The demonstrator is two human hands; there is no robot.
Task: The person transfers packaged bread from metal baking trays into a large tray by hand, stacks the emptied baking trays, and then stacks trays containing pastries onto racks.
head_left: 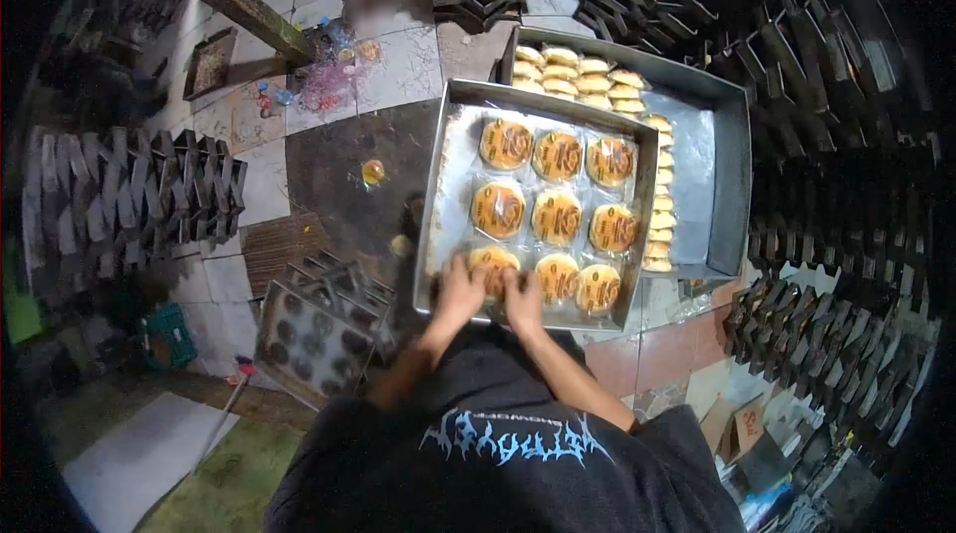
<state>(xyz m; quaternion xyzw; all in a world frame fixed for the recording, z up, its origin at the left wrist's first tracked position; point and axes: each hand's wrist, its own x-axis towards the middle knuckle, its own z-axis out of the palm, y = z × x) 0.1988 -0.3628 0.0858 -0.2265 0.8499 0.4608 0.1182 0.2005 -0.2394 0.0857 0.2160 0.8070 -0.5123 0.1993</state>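
Round packaged buns in clear printed wrappers lie in three rows in a shallow metal tray (448,175) in front of me. The near-left bun (494,259) sits between my two hands. My left hand (461,292) closes on its left side, fingers at the wrapper. At its right side, my right hand (523,302) grips with thumb and fingers pressed in. A neighbouring wrapped bun (556,277) lies just to the right of my right hand. The underside of the held bun is hidden.
A deeper metal tray (712,185) behind holds rows of unwrapped buns (595,83). Stacked dark baking trays (129,190) stand left, with more at right. A round-hollowed baking pan (309,344) leans nearby. A wrapped bun (372,173) and plastic litter (334,80) lie on the floor.
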